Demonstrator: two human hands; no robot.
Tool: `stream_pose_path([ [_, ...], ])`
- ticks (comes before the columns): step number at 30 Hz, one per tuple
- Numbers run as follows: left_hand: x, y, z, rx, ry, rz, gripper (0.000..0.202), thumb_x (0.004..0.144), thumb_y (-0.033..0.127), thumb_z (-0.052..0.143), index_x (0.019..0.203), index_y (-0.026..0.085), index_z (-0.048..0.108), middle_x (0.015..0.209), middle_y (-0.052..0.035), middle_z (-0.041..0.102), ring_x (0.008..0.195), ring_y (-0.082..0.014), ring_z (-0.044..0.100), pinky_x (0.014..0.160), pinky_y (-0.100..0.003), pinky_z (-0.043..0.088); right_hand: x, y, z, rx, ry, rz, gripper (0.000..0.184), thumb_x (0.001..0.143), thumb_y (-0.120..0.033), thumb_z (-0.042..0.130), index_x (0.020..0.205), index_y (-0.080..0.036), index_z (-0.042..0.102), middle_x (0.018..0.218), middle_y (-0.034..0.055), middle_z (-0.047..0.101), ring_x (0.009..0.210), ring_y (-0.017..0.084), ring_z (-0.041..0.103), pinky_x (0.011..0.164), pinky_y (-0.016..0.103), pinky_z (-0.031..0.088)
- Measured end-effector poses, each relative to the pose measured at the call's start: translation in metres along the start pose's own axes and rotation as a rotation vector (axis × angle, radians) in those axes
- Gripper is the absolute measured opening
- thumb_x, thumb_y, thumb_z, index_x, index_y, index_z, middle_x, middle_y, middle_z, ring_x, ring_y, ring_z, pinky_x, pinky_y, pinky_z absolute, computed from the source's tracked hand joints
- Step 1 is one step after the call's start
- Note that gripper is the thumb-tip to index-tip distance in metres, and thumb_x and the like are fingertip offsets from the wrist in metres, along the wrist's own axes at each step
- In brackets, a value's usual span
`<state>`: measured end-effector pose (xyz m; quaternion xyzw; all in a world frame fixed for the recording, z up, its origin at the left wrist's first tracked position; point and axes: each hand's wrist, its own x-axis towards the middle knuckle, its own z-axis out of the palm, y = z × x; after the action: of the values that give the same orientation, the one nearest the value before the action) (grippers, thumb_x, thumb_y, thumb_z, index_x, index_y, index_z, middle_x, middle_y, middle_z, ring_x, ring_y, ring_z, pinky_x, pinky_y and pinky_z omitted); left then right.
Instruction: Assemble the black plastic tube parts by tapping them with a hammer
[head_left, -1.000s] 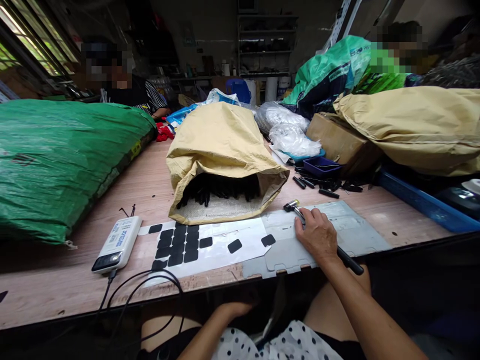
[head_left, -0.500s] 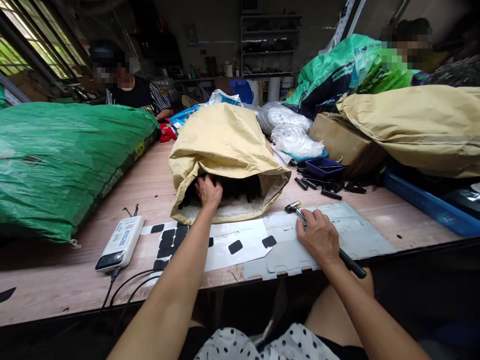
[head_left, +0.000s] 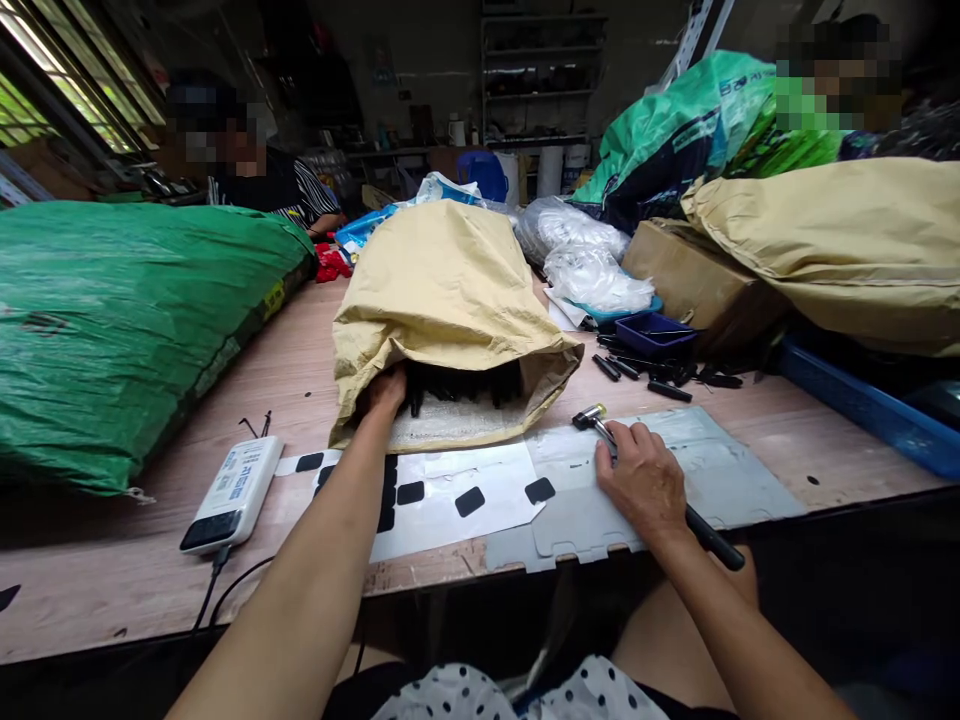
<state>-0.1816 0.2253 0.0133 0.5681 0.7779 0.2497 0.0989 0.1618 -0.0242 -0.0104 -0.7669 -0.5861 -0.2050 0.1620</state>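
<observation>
My left hand [head_left: 386, 392] reaches into the mouth of a tan woven sack [head_left: 450, 280] lying on the table; the sack's edge and shade hide its fingers. Dark slender pieces [head_left: 469, 385] show inside the opening. My right hand [head_left: 643, 478] is closed around a small hammer [head_left: 716, 540], its head lying to the upper left and its black grip sticking out below the palm. Beneath that hand is a grey plastic sheet [head_left: 720, 465]. Black rounded-corner patches [head_left: 470, 502] lie on white paper [head_left: 442, 530] in front of the sack.
A white power bank [head_left: 234, 495] with a cable sits at the left, beside a bulging green sack [head_left: 135, 330]. On the right are black parts [head_left: 667, 388], a purple tray [head_left: 656, 332], a cardboard box [head_left: 690, 275] and a blue crate [head_left: 862, 405]. Two people are beyond the table.
My left hand has moved left and deeper into the sack, so its fingers no longer show. My right hand keeps the hammer in about the same place. The view has shifted slightly.
</observation>
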Motion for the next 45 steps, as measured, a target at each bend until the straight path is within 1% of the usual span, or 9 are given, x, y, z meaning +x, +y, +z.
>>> stream_pose_path([
  [8,-0.052,0.028,0.009,0.055,0.039,0.093,0.050,0.098,0.049,0.045,0.135,0.021,0.064,0.135,-0.0192,0.066,0.127,-0.0414,0.056,0.104,-0.056,0.043,0.001,-0.001,0.000,-0.012,-0.009,-0.004,0.028,0.096,-0.030,0.052,0.117,-0.017,0.065,0.096,0.0083,0.062,0.087,0.022,0.054,0.071,0.034,0.034],
  [13,-0.093,0.055,0.014,0.093,-0.010,0.212,0.047,0.100,0.046,0.040,0.127,0.021,0.069,0.123,-0.0195,0.068,0.117,-0.0394,0.060,0.096,-0.051,0.047,0.000,-0.001,0.000,-0.004,-0.008,-0.001,0.029,0.095,-0.030,0.053,0.118,-0.017,0.065,0.096,0.0085,0.062,0.088,0.022,0.053,0.072,0.034,0.034],
  [17,-0.115,0.067,0.016,0.055,-0.063,0.310,0.048,0.100,0.048,0.042,0.137,0.025,0.064,0.123,-0.0170,0.068,0.116,-0.0384,0.061,0.096,-0.049,0.047,0.000,-0.001,0.001,0.009,-0.008,0.004,0.029,0.096,-0.030,0.052,0.117,-0.017,0.066,0.096,0.0088,0.062,0.088,0.022,0.053,0.073,0.034,0.035],
  [21,-0.117,0.064,0.007,-0.015,-0.159,0.287,0.054,0.097,0.046,0.049,0.146,0.024,0.055,0.130,-0.0164,0.065,0.120,-0.0355,0.060,0.101,-0.045,0.045,0.000,-0.001,0.002,0.029,-0.001,0.012,0.030,0.095,-0.030,0.053,0.118,-0.017,0.066,0.097,0.0087,0.062,0.088,0.022,0.053,0.072,0.033,0.035],
  [24,-0.120,0.056,-0.008,-0.059,-0.064,0.306,0.053,0.095,0.041,0.054,0.144,0.021,0.055,0.131,-0.0156,0.063,0.123,-0.0333,0.057,0.103,-0.043,0.043,0.000,0.000,0.002,0.029,-0.002,0.013,0.030,0.095,-0.030,0.053,0.118,-0.017,0.067,0.098,0.0088,0.062,0.088,0.022,0.053,0.072,0.033,0.035],
  [28,-0.147,0.048,-0.022,-0.040,0.139,0.405,0.024,0.092,0.037,0.060,0.107,0.022,0.071,0.111,-0.0101,0.066,0.111,-0.0302,0.056,0.095,-0.041,0.043,0.000,-0.001,0.001,0.020,0.000,0.008,0.030,0.096,-0.030,0.052,0.118,-0.017,0.067,0.097,0.0088,0.063,0.088,0.023,0.054,0.072,0.034,0.036],
  [32,-0.177,0.048,-0.016,0.070,0.086,0.499,0.025,0.086,0.045,0.070,0.077,0.022,0.070,0.095,-0.0093,0.063,0.104,-0.0309,0.054,0.090,-0.042,0.042,0.000,-0.001,0.001,0.022,0.005,0.010,0.030,0.096,-0.030,0.052,0.118,-0.017,0.067,0.097,0.0089,0.063,0.088,0.022,0.054,0.073,0.034,0.036],
  [39,-0.183,0.048,-0.010,0.186,0.042,0.484,0.022,0.081,0.041,0.075,0.077,0.019,0.073,0.101,-0.0127,0.063,0.107,-0.0347,0.052,0.089,-0.047,0.042,-0.001,0.000,0.002,0.018,0.001,0.015,0.030,0.096,-0.030,0.053,0.119,-0.018,0.067,0.099,0.0091,0.064,0.089,0.023,0.054,0.072,0.034,0.035],
  [45,-0.191,0.034,-0.026,-0.009,0.025,0.568,0.010,0.083,0.030,0.076,0.082,0.021,0.074,0.098,-0.0087,0.064,0.102,-0.0301,0.053,0.088,-0.044,0.044,0.000,-0.001,0.002,0.010,-0.010,0.022,0.030,0.096,-0.030,0.052,0.119,-0.018,0.067,0.100,0.0086,0.064,0.090,0.023,0.055,0.073,0.033,0.034],
])
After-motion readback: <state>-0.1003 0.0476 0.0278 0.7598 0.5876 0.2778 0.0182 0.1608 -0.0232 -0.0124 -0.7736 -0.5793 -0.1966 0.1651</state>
